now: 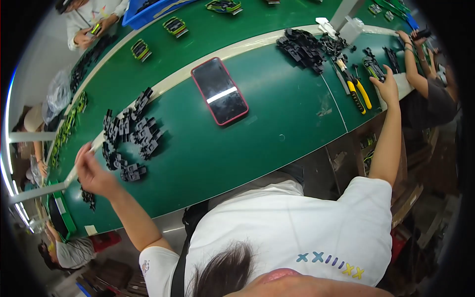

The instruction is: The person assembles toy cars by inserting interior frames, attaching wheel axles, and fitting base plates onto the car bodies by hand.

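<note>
My left hand (96,174) is raised over the left edge of the green table, its fingers bent together and a little blurred. Whether a small part sits between its fingertips I cannot make out. Beside it lie a loose pile of black plastic parts (147,136) and a smaller heap of tiny black pieces (88,198). On the right, my right hand (388,90) has its thumb and forefinger spread apart. Just past these fingertips lies a black and green toy car chassis (372,67), close to or touching them.
A red-edged phone (220,91) lies mid-table. Yellow-handled pliers (359,94), a heap of black parts (303,49) and small metal pieces (336,45) sit at right. Green car bodies (175,26) stand beyond the pale divider (247,47). Co-workers sit around the table.
</note>
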